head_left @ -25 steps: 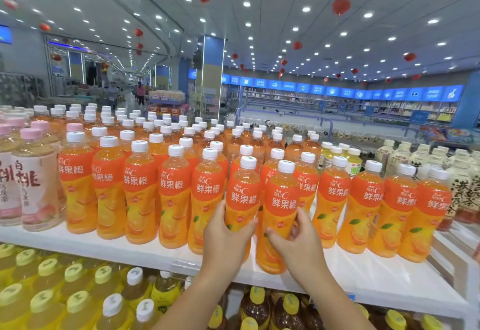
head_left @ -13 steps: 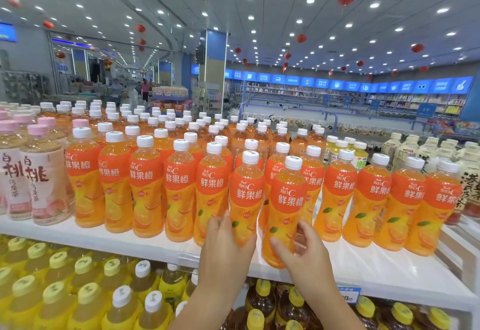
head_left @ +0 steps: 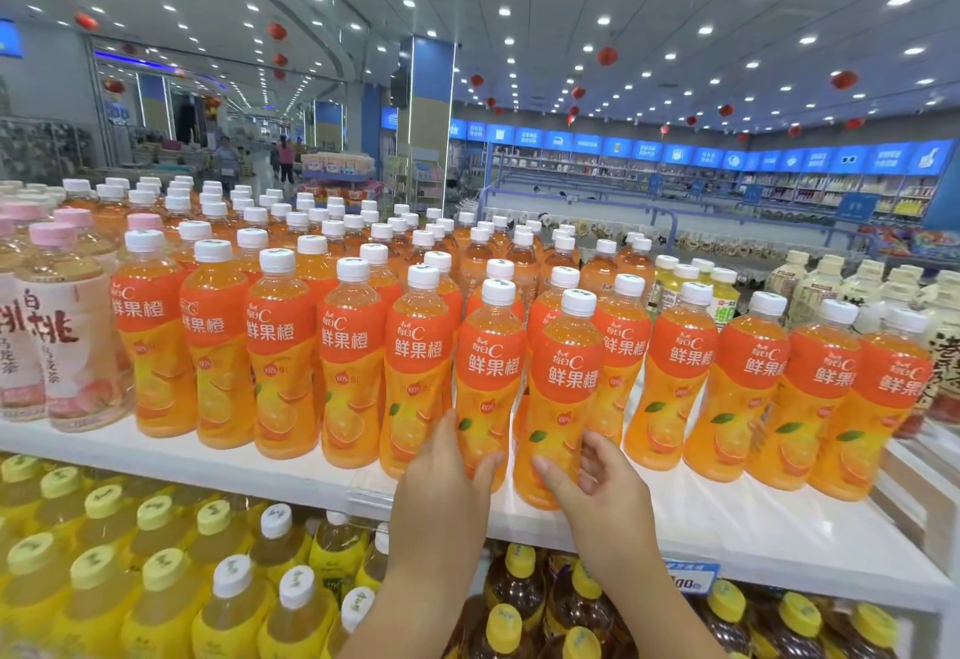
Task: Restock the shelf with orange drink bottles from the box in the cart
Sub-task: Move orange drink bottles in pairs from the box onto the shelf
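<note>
Several rows of orange drink bottles with white caps and orange labels stand on the white top shelf [head_left: 208, 456]. My left hand [head_left: 447, 471] wraps the base of one front bottle [head_left: 488, 372]. Just to its right, my right hand [head_left: 592, 476] grips the lower part of a neighbouring front bottle [head_left: 566, 388]. Both bottles stand upright on the shelf near its front edge, slightly ahead of the row. The cart and box are out of sight.
Pink-capped peach tea bottles [head_left: 67, 336] stand at the left end of the shelf, pale bottles [head_left: 831, 289] at the right. Yellow-capped bottles [head_left: 156, 570] and dark tea bottles [head_left: 519, 591] fill the lower shelf. A blue price tag [head_left: 691, 575] hangs on the shelf edge.
Both hands have stayed on the two front bottles and slid lower toward their bases. The view has tilted down a little, and the bottles sit a bit further back into the row.
</note>
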`<action>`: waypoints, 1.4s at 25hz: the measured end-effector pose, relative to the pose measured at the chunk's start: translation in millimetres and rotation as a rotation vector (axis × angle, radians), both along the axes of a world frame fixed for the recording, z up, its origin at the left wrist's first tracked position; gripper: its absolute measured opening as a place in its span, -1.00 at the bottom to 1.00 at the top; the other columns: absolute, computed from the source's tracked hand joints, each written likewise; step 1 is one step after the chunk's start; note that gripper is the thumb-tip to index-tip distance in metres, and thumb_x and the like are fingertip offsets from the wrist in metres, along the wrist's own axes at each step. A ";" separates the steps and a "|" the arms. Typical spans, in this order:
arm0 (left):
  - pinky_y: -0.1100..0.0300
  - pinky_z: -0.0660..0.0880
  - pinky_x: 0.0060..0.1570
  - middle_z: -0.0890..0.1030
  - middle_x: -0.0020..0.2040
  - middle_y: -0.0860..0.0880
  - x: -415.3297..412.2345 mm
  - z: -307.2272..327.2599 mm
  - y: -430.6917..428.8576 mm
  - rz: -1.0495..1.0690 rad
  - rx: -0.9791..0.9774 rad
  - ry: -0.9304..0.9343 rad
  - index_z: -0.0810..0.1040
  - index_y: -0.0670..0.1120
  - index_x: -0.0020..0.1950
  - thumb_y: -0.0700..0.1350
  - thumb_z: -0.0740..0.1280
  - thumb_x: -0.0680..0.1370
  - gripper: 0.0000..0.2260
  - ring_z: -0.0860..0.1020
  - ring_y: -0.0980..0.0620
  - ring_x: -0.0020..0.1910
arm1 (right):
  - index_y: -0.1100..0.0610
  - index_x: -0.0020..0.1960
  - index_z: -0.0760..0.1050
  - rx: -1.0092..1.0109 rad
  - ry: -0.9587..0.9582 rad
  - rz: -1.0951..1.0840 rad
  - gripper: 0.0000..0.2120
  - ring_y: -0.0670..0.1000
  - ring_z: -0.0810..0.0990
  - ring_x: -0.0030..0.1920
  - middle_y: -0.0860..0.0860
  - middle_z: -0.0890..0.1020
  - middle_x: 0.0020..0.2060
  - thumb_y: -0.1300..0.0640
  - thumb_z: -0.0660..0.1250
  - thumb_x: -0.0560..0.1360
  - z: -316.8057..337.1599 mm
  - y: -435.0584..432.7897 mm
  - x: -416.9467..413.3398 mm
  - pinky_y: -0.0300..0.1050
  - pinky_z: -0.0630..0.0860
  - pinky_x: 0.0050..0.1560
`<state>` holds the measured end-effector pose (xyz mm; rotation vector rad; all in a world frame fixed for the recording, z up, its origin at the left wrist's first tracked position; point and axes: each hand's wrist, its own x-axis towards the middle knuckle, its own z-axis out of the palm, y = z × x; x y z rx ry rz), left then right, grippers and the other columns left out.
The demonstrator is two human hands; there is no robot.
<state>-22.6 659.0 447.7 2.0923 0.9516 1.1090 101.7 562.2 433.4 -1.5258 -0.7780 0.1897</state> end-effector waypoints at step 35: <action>0.13 0.39 0.40 0.44 0.47 0.06 -6.4 1.9 5.1 -0.135 -0.024 -0.027 0.26 -0.05 0.59 0.13 0.38 0.57 -0.34 0.38 0.03 0.47 | -0.15 0.26 0.51 -0.060 -0.019 0.037 -0.63 -0.30 0.59 0.17 -0.29 0.65 0.13 -0.06 0.47 0.48 -0.4 -0.9 7.4 -0.28 0.56 0.19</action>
